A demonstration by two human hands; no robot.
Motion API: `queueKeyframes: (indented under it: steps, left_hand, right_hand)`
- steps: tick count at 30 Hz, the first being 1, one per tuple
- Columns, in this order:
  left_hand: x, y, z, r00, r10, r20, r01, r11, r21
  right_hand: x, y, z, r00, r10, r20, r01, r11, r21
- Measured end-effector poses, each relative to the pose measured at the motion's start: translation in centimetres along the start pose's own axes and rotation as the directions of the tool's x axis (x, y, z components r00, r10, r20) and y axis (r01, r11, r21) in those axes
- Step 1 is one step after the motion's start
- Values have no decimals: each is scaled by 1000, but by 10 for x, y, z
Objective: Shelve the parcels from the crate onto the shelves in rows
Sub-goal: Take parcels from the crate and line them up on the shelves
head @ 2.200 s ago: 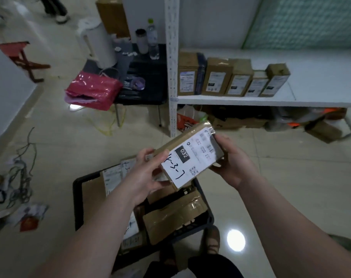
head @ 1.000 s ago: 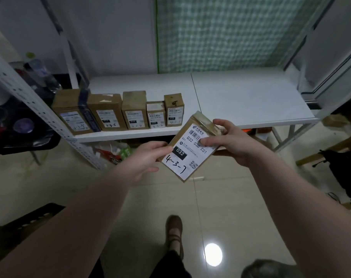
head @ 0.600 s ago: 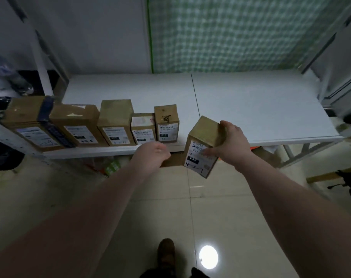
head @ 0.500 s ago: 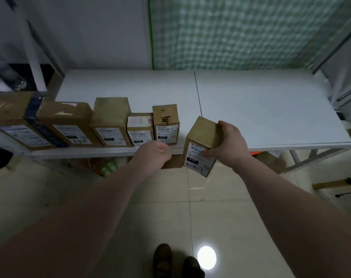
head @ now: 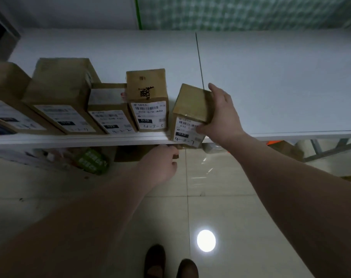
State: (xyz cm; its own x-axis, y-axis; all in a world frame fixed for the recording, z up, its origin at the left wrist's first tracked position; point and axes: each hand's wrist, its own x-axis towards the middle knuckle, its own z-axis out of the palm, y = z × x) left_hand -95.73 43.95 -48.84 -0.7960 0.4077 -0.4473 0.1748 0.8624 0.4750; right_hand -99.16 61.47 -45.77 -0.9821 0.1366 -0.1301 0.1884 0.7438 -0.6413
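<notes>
My right hand [head: 222,115] grips a brown cardboard parcel [head: 190,109] with a white label marked 032, held upright at the front edge of the white shelf [head: 271,87]. Its lower end overhangs the shelf edge. It stands just right of a row of several labelled brown parcels [head: 148,101] lined along the shelf front. My left hand [head: 162,163] hangs below the shelf edge with loosely curled fingers and holds nothing. The crate is out of view.
The shelf's right half is bare white board. Under the shelf lie boxes and a green packet [head: 92,159] on the tiled floor. A metal shelf leg [head: 319,145] stands at the right. My shoes [head: 170,261] show at the bottom.
I turned from the crate to the shelf. My left hand let go of the parcel and dropped below the shelf edge. My right hand carried the parcel up to the shelf front beside the row.
</notes>
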Motion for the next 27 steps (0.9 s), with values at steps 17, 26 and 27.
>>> queueKeyframes:
  steps: [17, 26, 27]
  left_hand:
    - [55, -11, 43, 875, 484, 35, -355, 589, 726]
    - [58, -11, 37, 917, 395, 59, -306, 598, 741]
    - [58, -12, 37, 916, 397, 59, -308, 600, 739]
  right_hand:
    - [9, 49, 32, 960, 243, 137, -271, 928, 255]
    - [25, 39, 39, 959, 237, 155, -273, 917, 291]
    - [27, 38, 40, 961, 230, 153, -266, 919, 291]
